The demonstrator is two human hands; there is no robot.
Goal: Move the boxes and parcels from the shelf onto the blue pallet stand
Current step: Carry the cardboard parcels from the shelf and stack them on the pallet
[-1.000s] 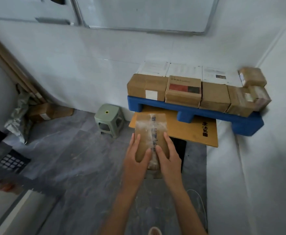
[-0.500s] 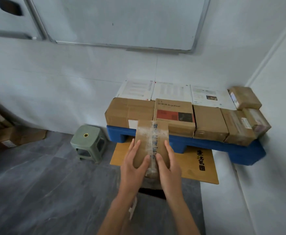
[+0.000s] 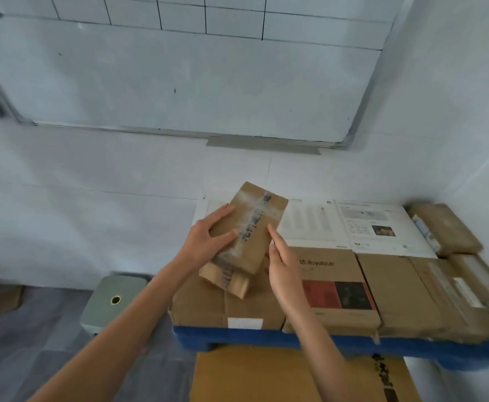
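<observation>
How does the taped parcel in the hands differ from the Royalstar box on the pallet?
The taped parcel is narrow and plain brown with a clear tape strip along its length; the Royalstar box is broader, with a printed logo and red and dark panels. The parcel is tilted, held by the left hand and right hand; the box lies flat in the row on the blue pallet stand. Both are brown cardboard.
</observation>
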